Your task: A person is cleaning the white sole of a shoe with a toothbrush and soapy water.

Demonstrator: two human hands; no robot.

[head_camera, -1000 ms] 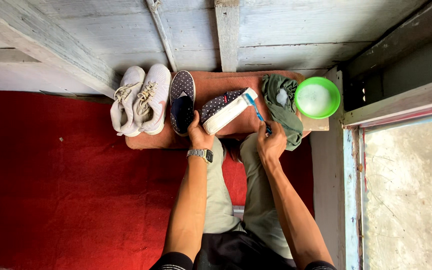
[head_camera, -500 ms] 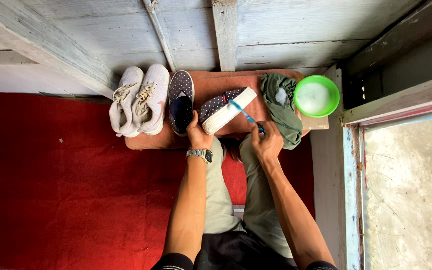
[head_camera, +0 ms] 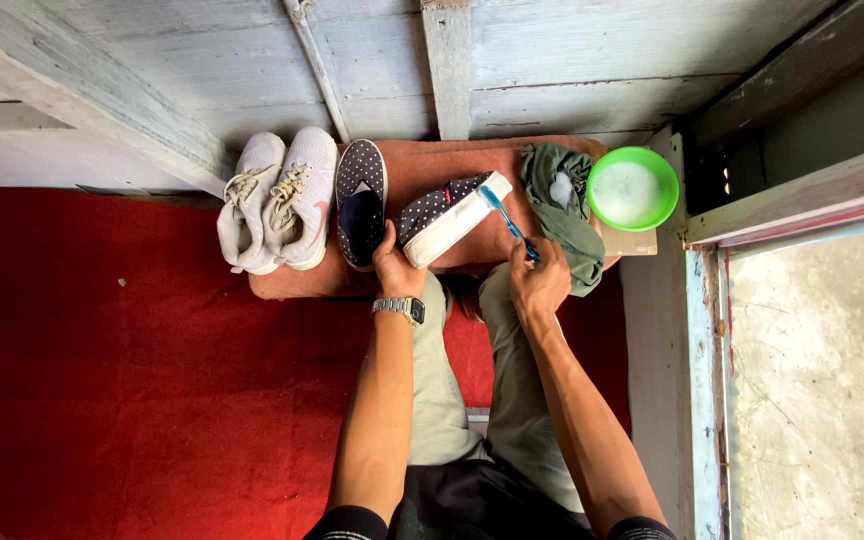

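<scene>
My left hand (head_camera: 393, 268), with a metal watch on the wrist, grips the heel end of a dark polka-dot slip-on shoe (head_camera: 449, 213) tilted on its side, white sole facing me. My right hand (head_camera: 537, 281) holds a blue toothbrush (head_camera: 505, 219) whose head rests against the toe end of the shoe's sole. The matching polka-dot shoe (head_camera: 361, 199) lies flat just left of it. All sit on a low board covered by a brown towel (head_camera: 432, 165).
A pair of white lace-up sneakers (head_camera: 277, 200) lies at the board's left end. A green cloth (head_camera: 559, 212) and a green bowl of soapy water (head_camera: 632, 188) are at the right. Red carpet (head_camera: 122, 370) covers the floor; a wooden wall is ahead, a door frame at right.
The toothbrush head has slid a little along the white sole toward its toe end. My left hand and the shoe have stayed in place.
</scene>
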